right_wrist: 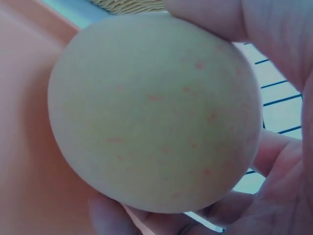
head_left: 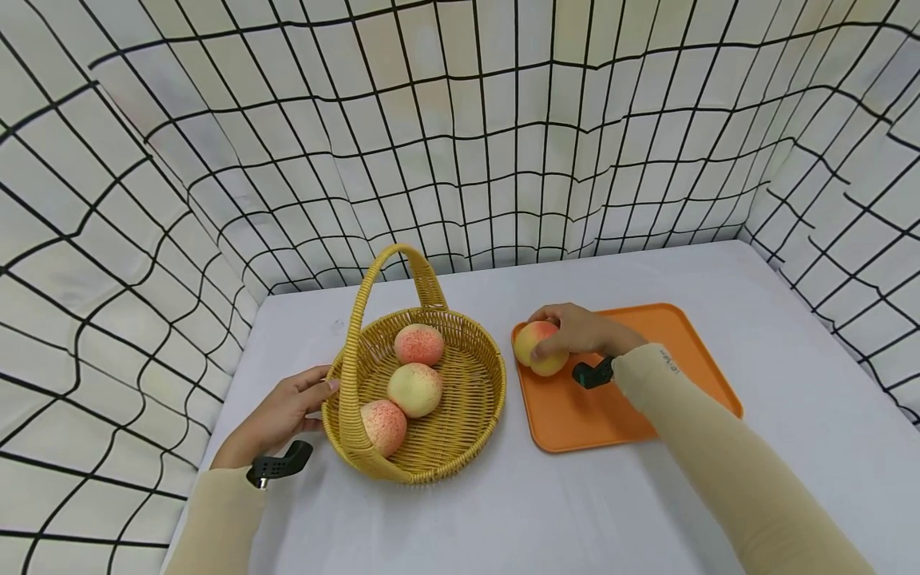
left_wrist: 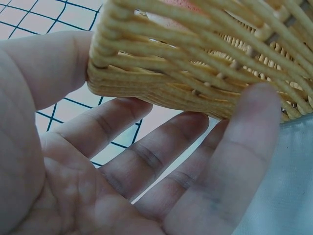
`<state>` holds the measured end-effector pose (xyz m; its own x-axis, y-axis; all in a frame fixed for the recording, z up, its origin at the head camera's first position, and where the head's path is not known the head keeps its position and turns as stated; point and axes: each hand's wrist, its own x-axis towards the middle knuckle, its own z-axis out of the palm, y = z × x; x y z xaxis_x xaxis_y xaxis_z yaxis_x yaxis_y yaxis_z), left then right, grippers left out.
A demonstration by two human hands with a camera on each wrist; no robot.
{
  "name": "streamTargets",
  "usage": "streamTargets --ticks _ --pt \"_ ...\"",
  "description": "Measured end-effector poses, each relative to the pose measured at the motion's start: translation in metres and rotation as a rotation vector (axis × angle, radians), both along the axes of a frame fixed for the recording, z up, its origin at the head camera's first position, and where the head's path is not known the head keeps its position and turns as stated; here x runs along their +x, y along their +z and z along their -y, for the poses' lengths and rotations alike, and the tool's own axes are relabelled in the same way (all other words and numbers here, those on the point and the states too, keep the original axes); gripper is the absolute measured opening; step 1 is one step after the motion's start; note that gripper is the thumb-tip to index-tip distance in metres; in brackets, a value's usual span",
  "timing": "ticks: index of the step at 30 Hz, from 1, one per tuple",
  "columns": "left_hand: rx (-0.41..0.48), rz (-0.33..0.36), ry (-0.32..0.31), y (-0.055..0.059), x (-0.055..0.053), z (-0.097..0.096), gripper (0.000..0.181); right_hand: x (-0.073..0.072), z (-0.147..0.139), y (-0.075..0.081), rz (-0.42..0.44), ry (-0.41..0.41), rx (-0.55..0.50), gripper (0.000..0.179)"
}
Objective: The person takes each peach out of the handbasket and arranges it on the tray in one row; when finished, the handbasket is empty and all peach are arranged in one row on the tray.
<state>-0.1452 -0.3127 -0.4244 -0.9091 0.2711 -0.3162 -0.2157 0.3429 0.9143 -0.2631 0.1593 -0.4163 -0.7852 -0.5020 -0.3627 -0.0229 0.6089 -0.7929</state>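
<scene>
My left hand point(head_left: 287, 407) is at the left side of a yellow woven basket point(head_left: 460, 463) with a tall arched handle. In the left wrist view its thumb lies at the basket's edge point(left_wrist: 142, 73), and the other fingers curve along the wall and underside. Inside the basket lie a red-speckled peach point(head_left: 419, 343), a pale yellow peach point(head_left: 414, 390) and another reddish peach point(head_left: 383, 428). Over the left end of an orange tray point(head_left: 596, 423), my right hand point(head_left: 578, 327) grips a yellow peach with a red blush point(head_left: 535, 342), thumb and fingers around its sides.
Basket and tray stand side by side on a white table point(head_left: 467, 527), a narrow strip between them. Behind and beside the table hangs a white curtain with a black grid point(head_left: 489, 160). The basket handle point(head_left: 355, 351) arches up near my left hand.
</scene>
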Motion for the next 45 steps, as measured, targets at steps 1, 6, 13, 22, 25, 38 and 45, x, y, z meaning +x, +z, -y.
streamTargets --ticks 1,6,13,22,25,38,45 --pt "0.001 0.0 0.0 0.0 0.0 0.0 0.061 0.0 0.0 -0.001 -0.005 -0.001 0.003 0.063" --pt "0.001 -0.001 -0.006 0.0 0.0 0.0 0.061 0.001 0.001 -0.003 -0.017 -0.013 0.007 0.062" --pt "-0.001 -0.001 -0.008 0.001 0.001 -0.001 0.062 0.004 0.0 -0.009 -0.017 -0.035 -0.004 0.065" --pt "-0.005 -0.001 -0.008 0.002 0.0 -0.001 0.062 0.012 -0.004 -0.015 0.003 -0.039 -0.082 0.064" --pt "-0.003 0.0 -0.005 0.001 0.0 0.0 0.062 0.014 -0.004 -0.014 -0.014 -0.055 -0.099 0.062" --pt "0.002 -0.002 -0.007 0.0 0.0 -0.001 0.061 0.017 -0.008 -0.016 -0.017 -0.063 -0.047 0.067" --pt "0.01 0.0 -0.005 0.0 0.0 0.0 0.061 0.019 -0.012 -0.013 -0.007 -0.064 -0.044 0.059"
